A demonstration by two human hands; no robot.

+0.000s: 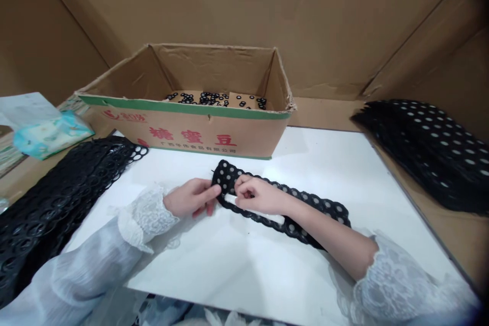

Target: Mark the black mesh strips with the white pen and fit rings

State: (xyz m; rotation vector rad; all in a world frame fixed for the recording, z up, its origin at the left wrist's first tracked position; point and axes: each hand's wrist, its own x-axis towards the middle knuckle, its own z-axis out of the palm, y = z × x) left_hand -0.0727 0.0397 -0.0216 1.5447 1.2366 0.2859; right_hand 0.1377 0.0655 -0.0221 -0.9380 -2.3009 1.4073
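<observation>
A black strip dotted with rows of round holes (324, 206) lies slantwise on the white board in front of me. My left hand (193, 197) grips the strip's left end between thumb and fingers. Over the strip, close to that end, my right hand (260, 194) is closed with its fingers curled and pressed together. Whatever those fingers pinch is hidden. Beneath the right hand a long white patch (267, 215) shows within the strip; I cannot tell whether it is an opening or a white object.
An open cardboard box (183, 130) behind the strip holds many small black rings (208, 98). A heap of black perforated strips (53, 188) lies at left, below a tissue pack (51, 135). More dotted black strips (431, 153) are stacked at right. Cardboard walls (321, 25) surround the white board (229, 260).
</observation>
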